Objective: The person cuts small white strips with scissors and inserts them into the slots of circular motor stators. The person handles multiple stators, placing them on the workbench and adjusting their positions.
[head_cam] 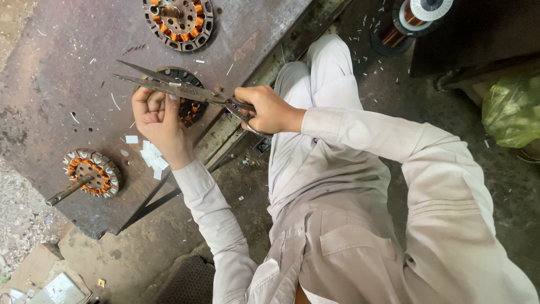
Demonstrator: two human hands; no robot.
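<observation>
Head view. Wound stator with shaft near the metal table's left edge; small white paper slips beside the wrist. Left hand curled, fingers pinching a small white piece at the blades. Scissors, blades parted, long axis running left-right, tips pointing left. Right hand clenched on the handles. Second stator at the far edge.

Scissors: dull grey metal blades, worn. Workbench top: rough, stained, matt metal plate. Stators: laminated steel with glossy copper windings. Scattered insulation slips: white matt paper. Sleeves: pale matt woven cloth. Bag: glossy green plastic.
</observation>
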